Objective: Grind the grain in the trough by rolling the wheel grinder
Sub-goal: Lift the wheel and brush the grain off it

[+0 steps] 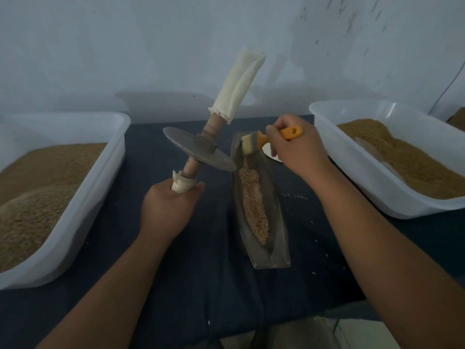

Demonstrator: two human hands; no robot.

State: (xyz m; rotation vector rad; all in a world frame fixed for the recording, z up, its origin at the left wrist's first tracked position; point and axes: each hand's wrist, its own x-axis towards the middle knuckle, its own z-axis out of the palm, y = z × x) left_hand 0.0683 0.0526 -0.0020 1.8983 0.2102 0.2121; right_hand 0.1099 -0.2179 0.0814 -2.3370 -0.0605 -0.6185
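Both curled | left hand (167,210) grips wheel grinder (201,152) | right hand (294,147) grips brush (251,144), seemingly touching trough (279,235)

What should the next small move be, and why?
Probably draw the brush nearward down the trough, gathering the grain into one line: the bristles sit at the far end, and the left hand holds the wheel lifted clear.
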